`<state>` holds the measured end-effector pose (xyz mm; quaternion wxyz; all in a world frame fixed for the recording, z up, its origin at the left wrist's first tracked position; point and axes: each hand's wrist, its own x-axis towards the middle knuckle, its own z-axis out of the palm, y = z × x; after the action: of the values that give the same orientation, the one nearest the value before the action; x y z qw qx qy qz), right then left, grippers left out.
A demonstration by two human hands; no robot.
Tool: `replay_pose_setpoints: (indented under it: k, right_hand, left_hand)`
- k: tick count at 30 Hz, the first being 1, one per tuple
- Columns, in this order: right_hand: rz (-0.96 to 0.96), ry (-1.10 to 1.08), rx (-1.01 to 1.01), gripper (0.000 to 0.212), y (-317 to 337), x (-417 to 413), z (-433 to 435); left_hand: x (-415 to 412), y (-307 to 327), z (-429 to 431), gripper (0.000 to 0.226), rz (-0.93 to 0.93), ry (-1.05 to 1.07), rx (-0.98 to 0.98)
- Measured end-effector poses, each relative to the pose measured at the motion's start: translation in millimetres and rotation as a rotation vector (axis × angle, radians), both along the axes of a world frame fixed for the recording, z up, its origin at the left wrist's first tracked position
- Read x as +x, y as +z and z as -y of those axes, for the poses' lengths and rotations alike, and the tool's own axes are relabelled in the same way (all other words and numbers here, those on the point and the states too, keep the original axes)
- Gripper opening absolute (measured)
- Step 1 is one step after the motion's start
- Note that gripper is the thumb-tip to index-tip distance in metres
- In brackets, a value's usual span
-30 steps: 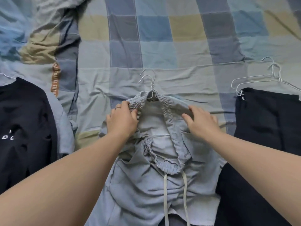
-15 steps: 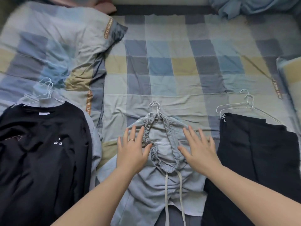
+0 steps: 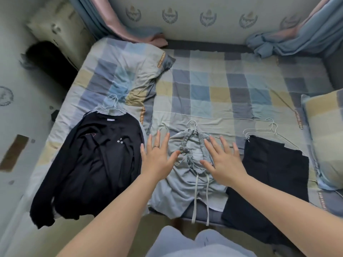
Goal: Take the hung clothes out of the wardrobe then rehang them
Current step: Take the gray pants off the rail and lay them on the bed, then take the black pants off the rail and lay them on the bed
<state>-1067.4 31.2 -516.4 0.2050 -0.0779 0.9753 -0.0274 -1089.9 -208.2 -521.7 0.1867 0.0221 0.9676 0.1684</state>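
Grip wide on both sides, fingers spread, holding nothing. L hand (image 3: 157,160) is over the left edge of the grey shorts (image 3: 185,186), R hand (image 3: 224,164) over the right of the waistband. Shorts lie mid-bed (image 3: 213,89), wire hanger (image 3: 193,125) hook poking out top. To the left a black sweatshirt (image 3: 96,164), to the right black trousers (image 3: 269,182).
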Motion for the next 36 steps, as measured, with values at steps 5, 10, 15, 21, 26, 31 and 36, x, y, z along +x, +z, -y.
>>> replay_pose_setpoints:
  k: [5,10,15,21,26,31,36]
  right_hand:
    - [-0.086,0.127,-0.053,0.076,27.9,4.8,21.5]
    - [-0.14,0.329,-0.096,0.077,51.9,1.7,41.5]
    - [-0.163,0.59,-0.198,0.073,61.8,-1.0,61.0]
    - [-0.154,0.925,-0.28,0.075,78.1,34.9,91.2]
    - [-0.174,1.182,-0.368,0.073,89.9,85.1,129.9]
    - [-0.176,1.437,-0.47,0.067,106.3,158.4,176.8]
    - [-0.147,1.703,-0.571,0.067,120.4,258.7,211.6]
  left_hand:
    - [30.9,41.8,24.6,0.072,-0.086,0.034,-0.043]
    - [67.4,65.2,33.3,0.074,-0.153,0.159,-0.121]
    - [117.5,81.8,28.4,0.08,-0.192,0.393,-0.199]
    - [211.8,96.8,18.0,0.085,-0.226,0.736,-0.224]
    - [297.8,116.7,15.9,0.081,-0.281,0.974,-0.266]
    - [399.4,132.8,7.6,0.08,-0.317,1.235,-0.324]
    - [515.9,146.3,-15.4,0.081,-0.367,1.521,-0.406]
